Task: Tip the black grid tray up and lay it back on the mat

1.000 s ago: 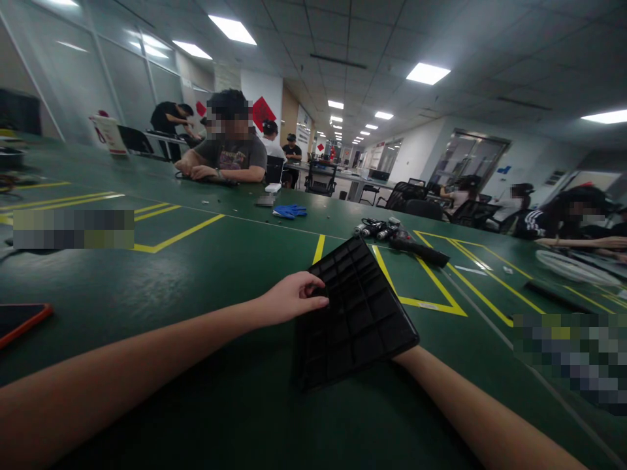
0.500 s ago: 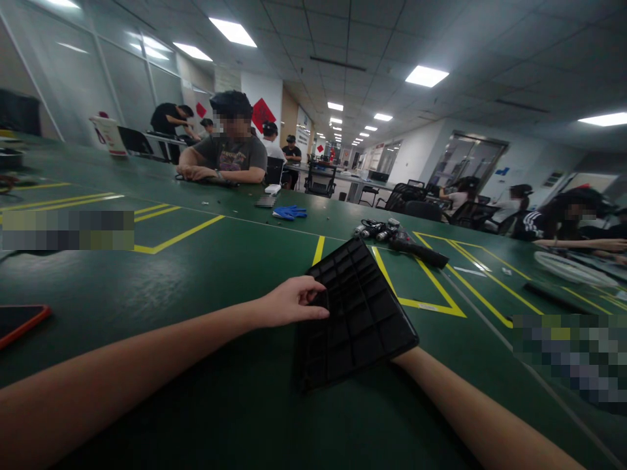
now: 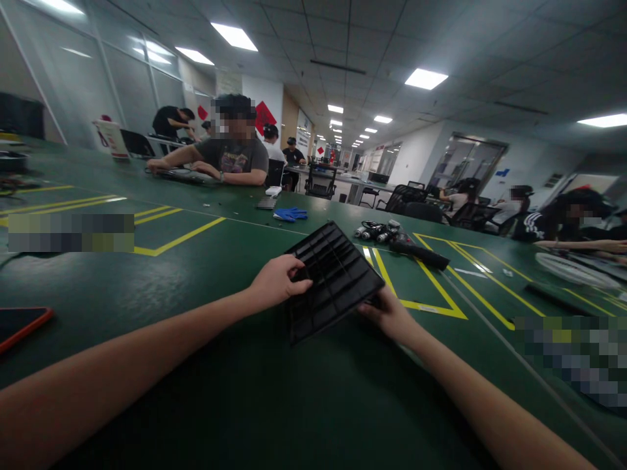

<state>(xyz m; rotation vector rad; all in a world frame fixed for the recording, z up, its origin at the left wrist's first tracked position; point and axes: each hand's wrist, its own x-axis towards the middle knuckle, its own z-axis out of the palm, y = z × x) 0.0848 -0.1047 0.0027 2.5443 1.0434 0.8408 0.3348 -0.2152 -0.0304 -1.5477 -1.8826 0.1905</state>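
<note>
Holding a black compartmented tray (image 3: 337,274) up in front of us, we have it tilted above the green desk (image 3: 235,261), towards the near edge, its gridded face turned up to us. Our right hand (image 3: 394,320) is closed around the tray's right corner, part of it hidden underneath. Our left hand (image 3: 277,281) is at the tray's left edge, thumb and fingertips slightly apart over the outer compartments; we cannot tell whether they pinch anything there or only rest. Nor can we tell whether the tray's lowest corner touches the desk.

Towards the far edge we see a blue glove (image 3: 291,214), and to its right a bundle of dark cables (image 3: 379,230) with a black tube-like piece (image 3: 420,256) just beside it. Over on the left, nearer our edge, lies a phone-like thing (image 3: 19,326) with an orange rim. Yellow tape (image 3: 191,236) marks angular outlines on the desktop. Across from us, at the far edge, sits a person in a grey T-shirt (image 3: 235,160).
</note>
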